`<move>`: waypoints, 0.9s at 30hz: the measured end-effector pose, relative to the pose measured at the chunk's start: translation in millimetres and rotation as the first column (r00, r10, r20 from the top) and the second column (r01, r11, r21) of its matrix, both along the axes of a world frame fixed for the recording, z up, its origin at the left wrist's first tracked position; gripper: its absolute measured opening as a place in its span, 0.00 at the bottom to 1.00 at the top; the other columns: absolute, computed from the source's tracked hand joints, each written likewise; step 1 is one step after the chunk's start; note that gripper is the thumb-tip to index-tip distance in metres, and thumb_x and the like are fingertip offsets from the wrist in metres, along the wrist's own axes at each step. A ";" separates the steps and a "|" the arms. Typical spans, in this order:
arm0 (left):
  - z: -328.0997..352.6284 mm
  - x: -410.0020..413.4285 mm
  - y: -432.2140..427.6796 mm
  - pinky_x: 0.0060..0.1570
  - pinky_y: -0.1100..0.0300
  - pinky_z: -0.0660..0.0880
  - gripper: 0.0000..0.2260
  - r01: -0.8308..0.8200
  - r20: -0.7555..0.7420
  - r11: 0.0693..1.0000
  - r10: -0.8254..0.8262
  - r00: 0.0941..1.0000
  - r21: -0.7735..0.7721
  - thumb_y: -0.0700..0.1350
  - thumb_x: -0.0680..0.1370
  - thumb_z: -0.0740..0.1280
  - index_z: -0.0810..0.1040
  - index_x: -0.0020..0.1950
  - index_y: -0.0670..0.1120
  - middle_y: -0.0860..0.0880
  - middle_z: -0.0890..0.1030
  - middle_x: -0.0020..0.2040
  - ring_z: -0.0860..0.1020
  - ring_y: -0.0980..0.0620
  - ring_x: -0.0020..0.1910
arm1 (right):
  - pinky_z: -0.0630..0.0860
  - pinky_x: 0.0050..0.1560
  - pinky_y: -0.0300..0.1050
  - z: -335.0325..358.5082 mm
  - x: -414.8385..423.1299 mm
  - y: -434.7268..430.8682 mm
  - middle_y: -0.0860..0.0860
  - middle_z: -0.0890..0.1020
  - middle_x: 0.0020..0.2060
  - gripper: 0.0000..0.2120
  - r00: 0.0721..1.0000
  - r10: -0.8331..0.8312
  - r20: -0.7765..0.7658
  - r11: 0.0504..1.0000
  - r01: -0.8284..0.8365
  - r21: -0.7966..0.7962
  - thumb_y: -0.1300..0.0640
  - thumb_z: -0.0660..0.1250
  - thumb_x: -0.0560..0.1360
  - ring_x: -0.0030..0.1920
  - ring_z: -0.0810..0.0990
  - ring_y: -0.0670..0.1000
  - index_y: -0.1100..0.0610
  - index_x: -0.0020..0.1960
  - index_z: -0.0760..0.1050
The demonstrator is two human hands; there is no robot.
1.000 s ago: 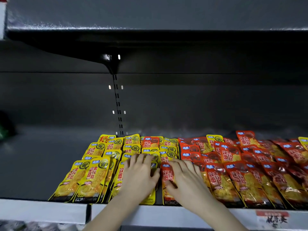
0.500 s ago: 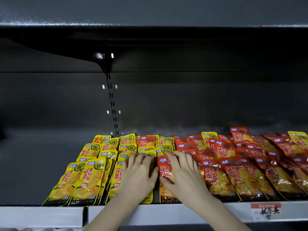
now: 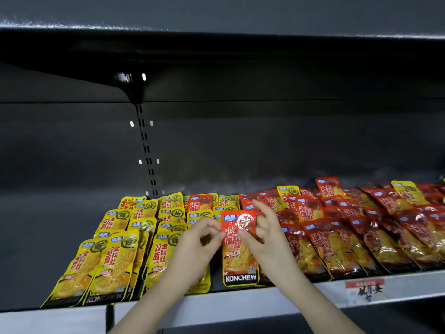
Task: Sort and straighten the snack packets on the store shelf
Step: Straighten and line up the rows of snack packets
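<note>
Between the two colour groups a red snack packet (image 3: 238, 251) stands tilted up off the shelf. My left hand (image 3: 195, 247) pinches its upper left edge, and my right hand (image 3: 267, 232) pinches its upper right edge with thumb and fingers. Yellow packets (image 3: 115, 256) lie in overlapping rows to the left. Red packets (image 3: 349, 232) fill the shelf to the right. One red packet (image 3: 201, 203) lies among the yellow ones at the back, and a yellow packet (image 3: 287, 192) sits among the red ones; another yellow packet (image 3: 407, 191) lies further right.
The dark shelf floor (image 3: 48, 237) stretches left of the packets. A pale front rail (image 3: 240, 307) carries a price label (image 3: 366, 291) at the right. An upper shelf (image 3: 216, 27) hangs overhead, with a slotted upright (image 3: 147, 153) on the back wall.
Both hands lay flat on the packets before. Now they have lifted the front red packet between them and hold it tilted up by its top corners.
</note>
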State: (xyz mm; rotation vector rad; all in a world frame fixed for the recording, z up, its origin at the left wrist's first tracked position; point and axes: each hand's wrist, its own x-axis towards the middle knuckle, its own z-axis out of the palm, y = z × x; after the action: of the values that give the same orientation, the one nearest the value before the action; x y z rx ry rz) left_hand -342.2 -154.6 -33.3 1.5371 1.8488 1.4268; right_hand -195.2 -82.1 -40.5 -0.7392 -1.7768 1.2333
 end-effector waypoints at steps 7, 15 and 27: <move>15.4 18.5 17.7 0.41 0.64 0.74 0.05 -0.075 0.196 0.981 0.039 0.980 0.177 0.36 0.77 0.65 0.74 0.42 0.44 0.48 0.79 0.34 0.77 0.56 0.35 | 0.79 0.49 0.39 3.2 5.0 1.2 0.46 0.82 0.51 0.10 0.994 -0.092 -0.051 0.996 0.091 -0.016 0.55 0.65 0.77 0.52 0.81 0.43 0.47 0.57 0.70; 17.2 58.9 47.4 0.41 0.67 0.75 0.03 0.067 0.300 0.987 -0.108 0.948 0.144 0.38 0.76 0.66 0.75 0.47 0.45 0.48 0.82 0.43 0.80 0.55 0.41 | 0.78 0.49 0.39 10.7 37.7 17.3 0.46 0.83 0.45 0.04 0.990 -0.125 -0.058 0.991 0.127 0.028 0.57 0.64 0.78 0.48 0.82 0.43 0.50 0.52 0.73; 19.8 144.7 100.9 0.41 0.72 0.71 0.05 0.070 0.072 0.996 -0.074 0.995 0.057 0.40 0.79 0.61 0.76 0.49 0.48 0.53 0.80 0.44 0.77 0.59 0.43 | 0.78 0.44 0.56 14.3 137.2 75.8 0.56 0.79 0.45 0.07 0.970 -0.241 -0.019 0.968 0.241 0.075 0.53 0.65 0.77 0.44 0.79 0.56 0.44 0.51 0.69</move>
State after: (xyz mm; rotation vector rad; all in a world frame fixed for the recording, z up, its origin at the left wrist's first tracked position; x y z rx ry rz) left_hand -197.4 -53.8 -13.5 1.5383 1.7075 1.4919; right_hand -58.0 -6.3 -26.3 -0.8746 -1.6609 0.9995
